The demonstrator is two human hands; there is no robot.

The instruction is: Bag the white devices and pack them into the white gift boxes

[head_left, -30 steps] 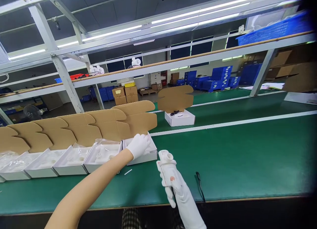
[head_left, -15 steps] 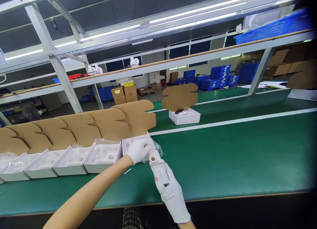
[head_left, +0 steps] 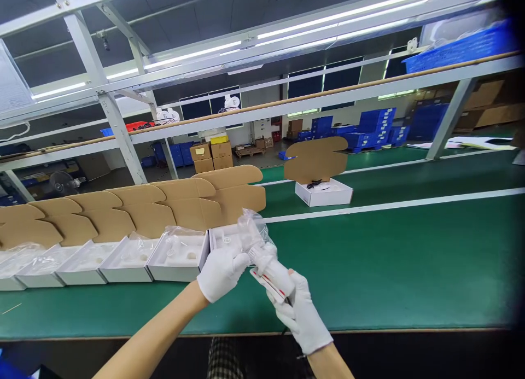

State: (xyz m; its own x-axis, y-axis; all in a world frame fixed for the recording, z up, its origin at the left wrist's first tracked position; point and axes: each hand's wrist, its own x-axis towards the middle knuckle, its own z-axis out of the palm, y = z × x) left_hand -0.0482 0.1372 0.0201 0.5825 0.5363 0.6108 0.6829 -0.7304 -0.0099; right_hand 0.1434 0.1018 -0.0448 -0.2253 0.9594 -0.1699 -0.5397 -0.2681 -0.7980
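Note:
My right hand (head_left: 301, 312), in a white glove, grips a white handheld device (head_left: 271, 274) with a red mark, its nozzle end tilted up and to the left. My left hand (head_left: 221, 270), also gloved, pinches a clear plastic bag (head_left: 253, 232) and holds it at the device's nozzle end. Both hands meet just in front of the nearest open white box (head_left: 225, 241), the rightmost in a row of open white boxes with brown cardboard lids (head_left: 213, 196) standing up behind them.
The row of open boxes (head_left: 102, 258) runs left along the green conveyor belt (head_left: 389, 258). Another open white box (head_left: 325, 192) sits farther back on the belt. A metal frame with shelves spans overhead; blue crates and cartons stand in the background.
My left hand has lifted the plastic bag out of the nearest box. My right hand has brought the device up and left until its nozzle end meets the bag.

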